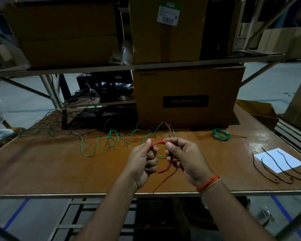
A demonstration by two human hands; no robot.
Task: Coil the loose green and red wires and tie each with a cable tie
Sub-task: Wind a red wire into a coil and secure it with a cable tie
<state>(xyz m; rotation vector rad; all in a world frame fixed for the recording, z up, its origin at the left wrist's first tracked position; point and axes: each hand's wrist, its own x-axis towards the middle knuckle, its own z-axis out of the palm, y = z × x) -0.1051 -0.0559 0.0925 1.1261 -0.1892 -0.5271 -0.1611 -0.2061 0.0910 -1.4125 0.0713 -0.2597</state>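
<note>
Both hands held a round coil of thin red wire (162,157) above the brown wooden table (42,164). The left hand (142,164) and right hand (184,159) each pinched its rim. Loose green wire (97,141) lay beyond.

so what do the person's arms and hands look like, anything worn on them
Both forearms are bare, with no sleeves or gloves in view. The right wrist carries an orange thread band wound round several times. The left hand and wrist show no ring, watch or band.
</note>
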